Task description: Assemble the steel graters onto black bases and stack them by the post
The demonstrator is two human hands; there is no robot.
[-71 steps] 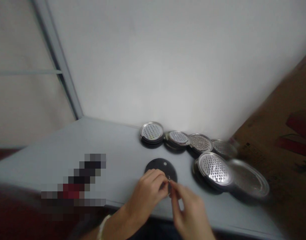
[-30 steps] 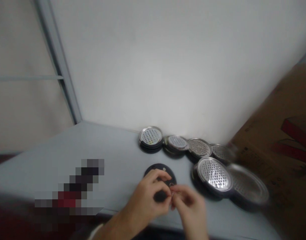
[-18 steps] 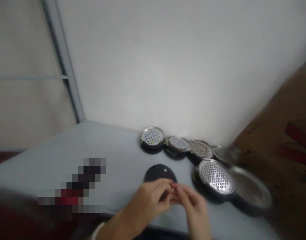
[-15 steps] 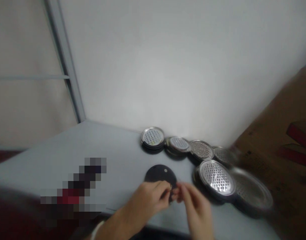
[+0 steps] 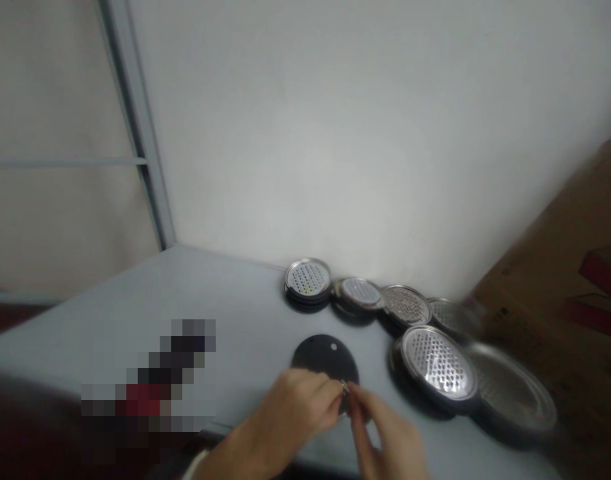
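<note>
A black round disc with a small pale round spot lies on the table before me. Over its near edge, my left hand is closed in a pinch. My right hand is also pinched, its fingertips meeting those of the left. A tiny shiny metal piece shows between the fingertips of both hands; its exact kind is too small to make out. My hands hide the near part of the disc.
Stacks of round metal graters with dark rims stand to the right, among them a front grater and a back-left stack. A larger round metal piece lies farther right. Brown cardboard rises beyond the table. A pixelated patch covers the left.
My right hand has come in closer to the left, and the fingertips now meet at the small metal piece. The whole view has shifted slightly.
</note>
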